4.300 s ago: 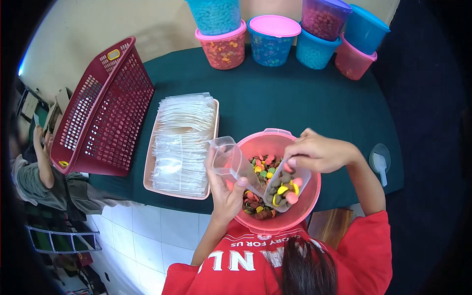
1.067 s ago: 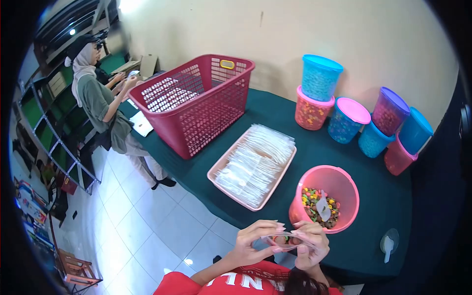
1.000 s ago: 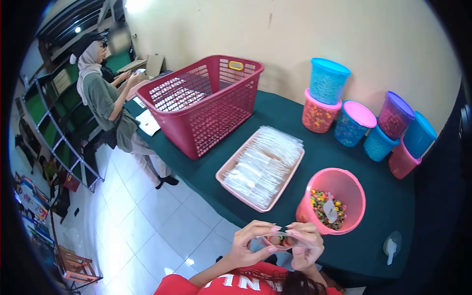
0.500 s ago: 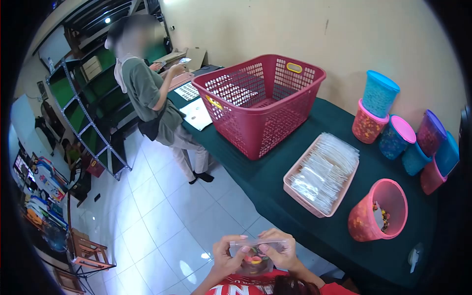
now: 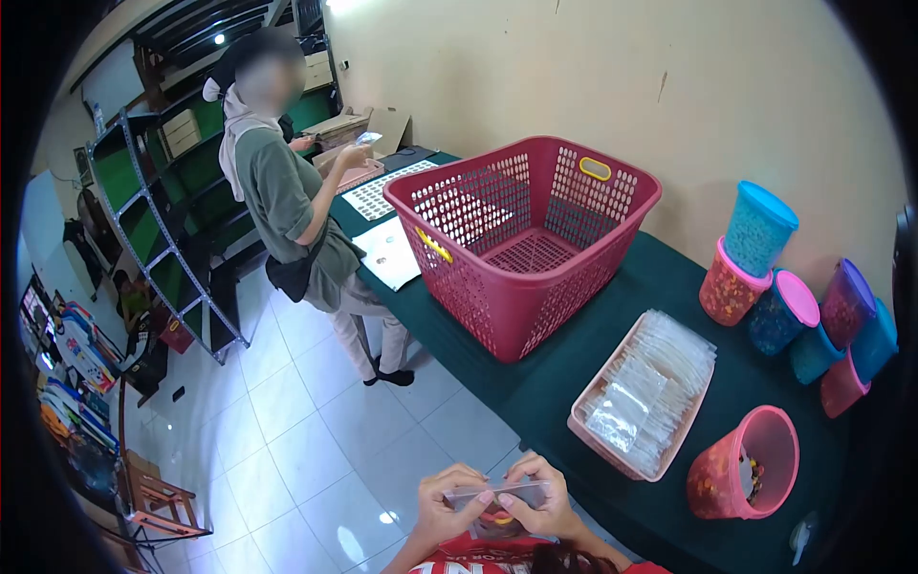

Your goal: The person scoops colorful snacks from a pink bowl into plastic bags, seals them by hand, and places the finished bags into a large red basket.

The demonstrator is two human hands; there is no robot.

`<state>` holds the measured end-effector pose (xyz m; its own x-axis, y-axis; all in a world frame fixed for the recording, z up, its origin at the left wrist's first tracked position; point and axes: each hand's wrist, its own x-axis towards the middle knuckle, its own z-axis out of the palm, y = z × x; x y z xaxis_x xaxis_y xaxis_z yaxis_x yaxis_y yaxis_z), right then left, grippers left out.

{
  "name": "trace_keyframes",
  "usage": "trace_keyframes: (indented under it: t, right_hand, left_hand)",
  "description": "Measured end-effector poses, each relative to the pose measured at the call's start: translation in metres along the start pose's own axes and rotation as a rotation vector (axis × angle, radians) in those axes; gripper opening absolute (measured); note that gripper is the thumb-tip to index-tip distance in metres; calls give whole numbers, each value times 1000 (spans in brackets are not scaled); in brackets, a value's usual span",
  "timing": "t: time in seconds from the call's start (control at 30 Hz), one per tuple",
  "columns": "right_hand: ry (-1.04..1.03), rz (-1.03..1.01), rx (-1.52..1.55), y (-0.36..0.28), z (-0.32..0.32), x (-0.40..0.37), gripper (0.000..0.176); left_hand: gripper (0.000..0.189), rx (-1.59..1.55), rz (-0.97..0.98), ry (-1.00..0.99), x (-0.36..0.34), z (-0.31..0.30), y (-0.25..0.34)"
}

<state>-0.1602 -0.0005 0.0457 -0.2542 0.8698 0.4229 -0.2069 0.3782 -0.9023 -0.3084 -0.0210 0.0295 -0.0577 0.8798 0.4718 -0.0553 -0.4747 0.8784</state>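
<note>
Low in the head view, I hold a clear zip-top plastic bag (image 5: 499, 532) with small red, yellow and dark pieces inside. My left hand (image 5: 448, 505) is closed on the left part of its top edge. My right hand (image 5: 541, 497) grips the right part, and both thumbs meet near the middle of the strip. What the pieces are I cannot make out. To the right, on the green-covered table, a pink tray (image 5: 612, 453) holds a stack of clear plastic bags. Beside it a tilted, lidless pink tub (image 5: 712, 478) contains small colourful pieces.
A large maroon basket (image 5: 521, 297) stands on the table (image 5: 535, 397). Lidded tubs (image 5: 760, 230) cluster by the wall, and a clear scoop-like item (image 5: 801, 536) lies near the right edge. A co-worker (image 5: 287, 191) stands at the table's far end, holding a small packet.
The surroundings sit lower in the view, as my head has tilted up slightly. My thumbs have come closer together on the bag's top strip. The co-worker still holds the small packet.
</note>
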Motion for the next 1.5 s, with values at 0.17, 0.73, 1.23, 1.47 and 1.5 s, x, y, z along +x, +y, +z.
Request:
trace_keyframes:
  t: [0.17, 0.73, 1.23, 1.47, 1.5]
  right_hand:
    - [-94, -185, -90, 4, -19, 41, 13]
    - [-367, -335, -133, 14, -74, 104, 15]
    - [-219, -371, -97, 49, -20, 169, 14]
    - [130, -131, -62, 53, -21, 187, 15]
    - [138, -107, -70, 56, -23, 184, 15]
  left_hand:
    - [7, 5, 65, -98, 51, 6, 2]
    - [13, 296, 273, -324, 114, -15, -15]
    - [7, -8, 299, -357, 197, -101, -50]
    - [24, 65, 700, 974, 259, -190, -56]
    - [26, 54, 622, 1137, 275, -185, -36]
